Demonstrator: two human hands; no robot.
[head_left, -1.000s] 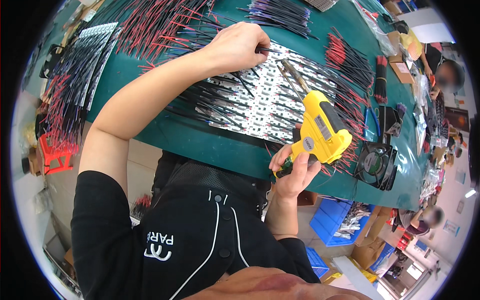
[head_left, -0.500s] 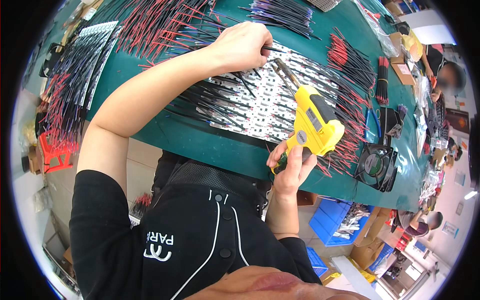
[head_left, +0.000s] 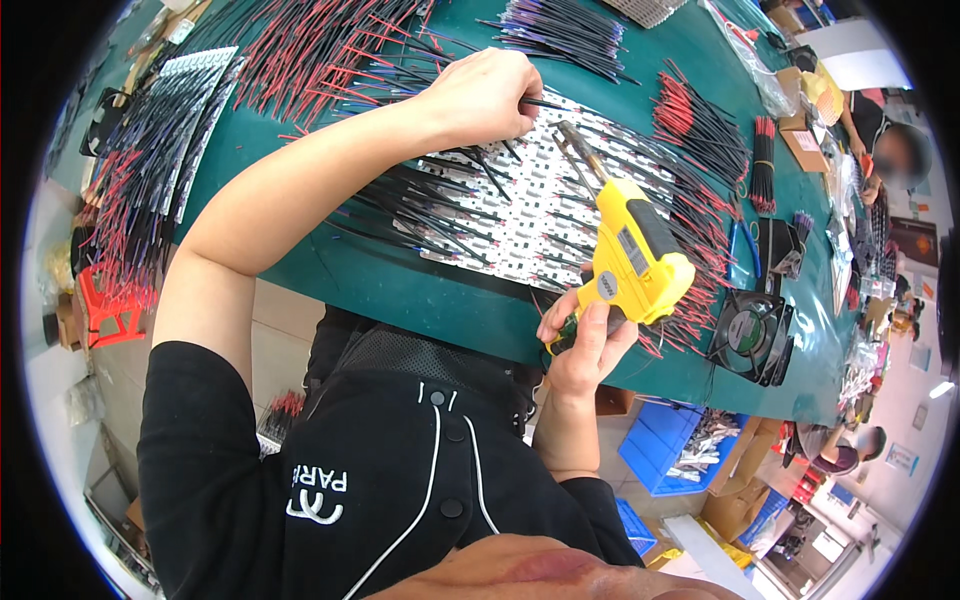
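My right hand (head_left: 585,352) is wrapped round the grip of a yellow soldering gun (head_left: 640,262) with a black top. Its metal tip points up and left, a short way from my left hand (head_left: 492,95). The left fingers are pinched on a thin black wire (head_left: 547,103), whose end sticks out past them over the board panel. Beneath both hands lies the white circuit board panel (head_left: 522,225), set with rows of small dark parts. Black and red wires fan out from both its sides.
Bundles of red and black wires (head_left: 310,50) cover the green table (head_left: 300,265) at the far left. More wired panels (head_left: 190,110) lie left. A black fan (head_left: 750,335) and blue-handled tool (head_left: 745,250) rest right. Blue crates (head_left: 660,440) stand below the edge. Other people are at the right.
The soldering gun has shifted slightly right and nearer to me, its tip drawing away from the wire. My left hand has barely moved and still pinches the wire.
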